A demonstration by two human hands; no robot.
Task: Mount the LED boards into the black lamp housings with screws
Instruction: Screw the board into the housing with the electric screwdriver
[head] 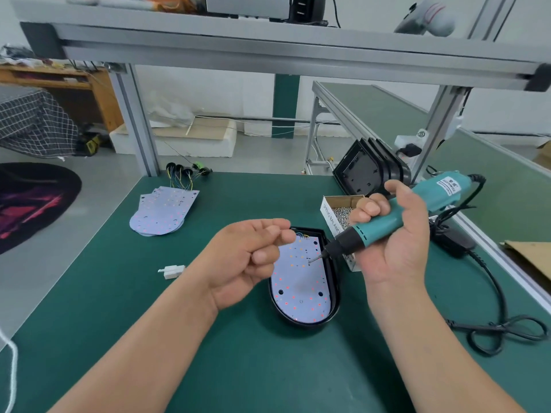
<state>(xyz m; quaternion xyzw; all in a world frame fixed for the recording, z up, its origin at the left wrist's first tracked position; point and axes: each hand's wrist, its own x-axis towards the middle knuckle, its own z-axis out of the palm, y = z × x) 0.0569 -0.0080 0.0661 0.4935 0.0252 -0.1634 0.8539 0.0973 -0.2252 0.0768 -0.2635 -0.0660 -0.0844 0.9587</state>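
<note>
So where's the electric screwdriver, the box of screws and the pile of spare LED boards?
electric screwdriver (378, 231), head view, on its teal grip.
box of screws (327, 214), head view, on its white side wall.
pile of spare LED boards (161, 213), head view, on the top board's middle.

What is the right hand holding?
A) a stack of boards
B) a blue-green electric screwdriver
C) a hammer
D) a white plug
B: the right hand is wrapped round the blue-green electric screwdriver, whose tip points down at the board lying in the black housing.
</note>
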